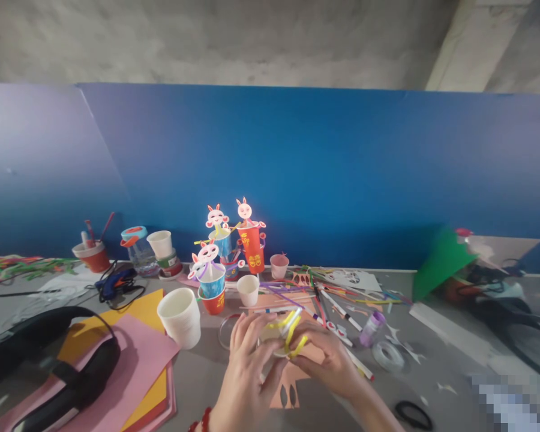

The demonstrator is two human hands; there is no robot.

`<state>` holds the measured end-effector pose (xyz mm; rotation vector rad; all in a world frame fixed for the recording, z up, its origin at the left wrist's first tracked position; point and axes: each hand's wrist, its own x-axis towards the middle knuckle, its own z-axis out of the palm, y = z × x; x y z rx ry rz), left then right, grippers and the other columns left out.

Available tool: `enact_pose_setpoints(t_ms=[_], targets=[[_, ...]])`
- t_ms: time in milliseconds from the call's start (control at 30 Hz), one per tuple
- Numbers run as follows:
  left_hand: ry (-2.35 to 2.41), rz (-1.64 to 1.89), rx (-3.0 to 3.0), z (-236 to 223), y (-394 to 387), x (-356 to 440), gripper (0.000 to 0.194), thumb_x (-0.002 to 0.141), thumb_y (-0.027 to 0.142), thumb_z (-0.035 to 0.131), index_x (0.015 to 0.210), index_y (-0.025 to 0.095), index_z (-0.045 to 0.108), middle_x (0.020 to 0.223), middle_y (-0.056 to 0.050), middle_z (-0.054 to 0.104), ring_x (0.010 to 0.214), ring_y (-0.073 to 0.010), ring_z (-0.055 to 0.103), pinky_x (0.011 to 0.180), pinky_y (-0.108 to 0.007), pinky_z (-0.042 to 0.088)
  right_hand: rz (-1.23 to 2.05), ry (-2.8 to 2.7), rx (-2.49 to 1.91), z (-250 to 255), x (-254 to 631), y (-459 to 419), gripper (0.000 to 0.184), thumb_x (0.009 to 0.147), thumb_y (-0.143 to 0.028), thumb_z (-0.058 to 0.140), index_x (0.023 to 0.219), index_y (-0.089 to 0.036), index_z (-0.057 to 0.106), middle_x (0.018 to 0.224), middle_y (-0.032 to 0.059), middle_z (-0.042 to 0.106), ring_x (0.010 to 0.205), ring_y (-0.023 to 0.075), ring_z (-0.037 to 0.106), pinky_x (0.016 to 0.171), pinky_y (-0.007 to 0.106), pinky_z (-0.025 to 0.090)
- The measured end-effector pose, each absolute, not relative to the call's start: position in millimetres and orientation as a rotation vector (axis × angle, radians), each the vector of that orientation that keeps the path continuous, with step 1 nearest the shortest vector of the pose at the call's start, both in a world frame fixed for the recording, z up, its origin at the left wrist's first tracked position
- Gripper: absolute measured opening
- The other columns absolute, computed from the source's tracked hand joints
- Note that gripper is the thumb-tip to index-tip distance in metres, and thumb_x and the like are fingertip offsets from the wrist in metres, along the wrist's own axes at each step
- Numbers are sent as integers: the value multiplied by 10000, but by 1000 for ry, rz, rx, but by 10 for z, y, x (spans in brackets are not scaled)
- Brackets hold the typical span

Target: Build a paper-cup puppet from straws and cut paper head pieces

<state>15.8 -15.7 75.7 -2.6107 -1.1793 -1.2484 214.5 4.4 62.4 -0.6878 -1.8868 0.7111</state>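
Both hands meet low in the middle of the head view, around a small pale paper cup. My left hand, a red bead bracelet at its wrist, wraps the cup's left side and is closed on it. From the right, my right hand pinches a bent yellow pipe cleaner at the cup's rim. The yellow ends stick up and out to the right. Fingers hide most of the cup. Beneath the hands lies an orange paper sheet with cut-out shapes.
Behind stand paper cups with rabbit faces, a red cup and a white cup. A larger white cup, coloured paper and headphones lie left. Markers, tape and a purple glue stick lie right.
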Motion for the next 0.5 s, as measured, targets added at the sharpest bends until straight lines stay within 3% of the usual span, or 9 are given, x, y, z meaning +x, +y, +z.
enact_pose_setpoints(t_ms=[500], targets=[[-1213, -1422, -2694, 792, -210, 189, 205, 878, 58, 536, 939, 236, 619, 1323, -100, 582, 1288, -285, 456, 1035, -512, 425, 514, -1871, -739, 593, 2112, 34, 42, 849, -214, 693, 886, -233, 684, 893, 44, 738, 847, 195, 685, 780, 263, 535]])
